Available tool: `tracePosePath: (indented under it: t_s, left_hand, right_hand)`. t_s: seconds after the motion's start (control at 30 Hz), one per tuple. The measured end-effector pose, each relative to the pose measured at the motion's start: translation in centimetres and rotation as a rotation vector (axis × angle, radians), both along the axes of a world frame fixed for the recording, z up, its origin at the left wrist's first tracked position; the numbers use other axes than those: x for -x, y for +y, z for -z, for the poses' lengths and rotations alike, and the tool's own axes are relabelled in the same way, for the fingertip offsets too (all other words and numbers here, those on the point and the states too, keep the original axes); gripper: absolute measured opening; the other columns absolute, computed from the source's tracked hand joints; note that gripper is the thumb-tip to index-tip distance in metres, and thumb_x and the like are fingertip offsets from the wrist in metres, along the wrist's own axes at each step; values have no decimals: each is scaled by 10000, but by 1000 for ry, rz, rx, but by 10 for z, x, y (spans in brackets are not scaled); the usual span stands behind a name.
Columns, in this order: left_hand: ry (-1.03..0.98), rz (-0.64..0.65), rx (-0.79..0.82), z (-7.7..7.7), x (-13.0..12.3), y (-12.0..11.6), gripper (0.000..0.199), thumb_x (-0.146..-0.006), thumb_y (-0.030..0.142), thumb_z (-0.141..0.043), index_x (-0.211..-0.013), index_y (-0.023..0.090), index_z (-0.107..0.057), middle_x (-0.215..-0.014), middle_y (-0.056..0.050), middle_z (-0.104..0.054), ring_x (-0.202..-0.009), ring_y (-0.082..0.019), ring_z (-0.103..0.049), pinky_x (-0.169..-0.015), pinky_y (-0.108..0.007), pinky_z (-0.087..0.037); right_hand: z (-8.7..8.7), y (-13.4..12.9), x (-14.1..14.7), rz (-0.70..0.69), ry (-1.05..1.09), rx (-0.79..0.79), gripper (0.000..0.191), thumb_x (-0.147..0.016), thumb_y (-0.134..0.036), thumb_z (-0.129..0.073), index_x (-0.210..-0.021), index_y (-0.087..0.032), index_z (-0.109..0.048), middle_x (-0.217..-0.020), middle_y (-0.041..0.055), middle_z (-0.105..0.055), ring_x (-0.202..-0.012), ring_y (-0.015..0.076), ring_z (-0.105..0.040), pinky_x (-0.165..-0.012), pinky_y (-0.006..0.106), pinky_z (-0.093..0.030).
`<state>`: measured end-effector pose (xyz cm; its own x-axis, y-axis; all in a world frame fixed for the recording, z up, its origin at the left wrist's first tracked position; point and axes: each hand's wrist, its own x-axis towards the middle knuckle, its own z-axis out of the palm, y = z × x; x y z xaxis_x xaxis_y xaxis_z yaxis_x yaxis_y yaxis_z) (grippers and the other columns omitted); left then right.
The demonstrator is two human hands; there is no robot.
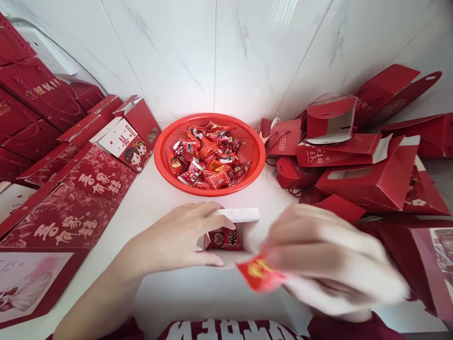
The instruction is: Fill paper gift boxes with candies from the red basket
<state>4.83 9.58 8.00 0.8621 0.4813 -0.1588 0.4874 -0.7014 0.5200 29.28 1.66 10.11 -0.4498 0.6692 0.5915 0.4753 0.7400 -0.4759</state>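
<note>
My left hand [184, 236] holds a small white box [244, 215] by its left side, fingers on the far edge and thumb at the near edge. Inside the box's opening lie red candy packets [223, 239]. Blurred by motion, my right hand [329, 259] pinches a red candy packet with yellow print [260, 273], just right of and nearer than the box. Beyond the box stands a red mesh basket [257, 163] holding several wrapped candies [208, 150].
On the left stand several red gift boxes [95, 177], a white box with cartoon faces [122, 141] and red bags [42, 87]. Several red boxes [368, 174] are piled on the right. A marbled tile wall [184, 52] rises behind the basket.
</note>
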Motion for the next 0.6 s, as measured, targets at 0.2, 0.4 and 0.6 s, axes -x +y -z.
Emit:
tracePosePath:
  t_s: [0.2, 0.4, 0.6]
  left_hand:
    - [39, -91, -10, -4, 7, 4, 308, -848, 466, -662, -1109, 309, -620, -1117, -12, -609, -1017, -224, -595, -872, -306, -460]
    - [46, -51, -59, -7, 12, 4, 253, -922, 379, -587, -1169, 336, -616, -1182, -6, -604, -1065, -203, -599, -919, -298, -460]
    - [-41, -125, -57, -17, 18, 0, 492, -884, 449, -629, -1345, 374, -475, -1341, 42, -585, -1202, -198, -570, -983, -280, -448]
  right_hand:
    - [20, 25, 24, -16, -460, 239, 93, -940, -200, -578, -996, -177, -648, -883, 80, -706, -797, 246, -662, -719, 395, -536]
    - [12, 19, 17, -61, -351, 311, 197, -978, -311, -537, -1104, -184, -620, -1070, 96, -676, -973, 225, -654, -815, 357, -540]
    - [11, 19, 8, 61, -310, 225, 540, -873, -345, -691, -1354, -210, -485, -1359, 120, -546, -1227, 268, -538, -1006, 427, -479]
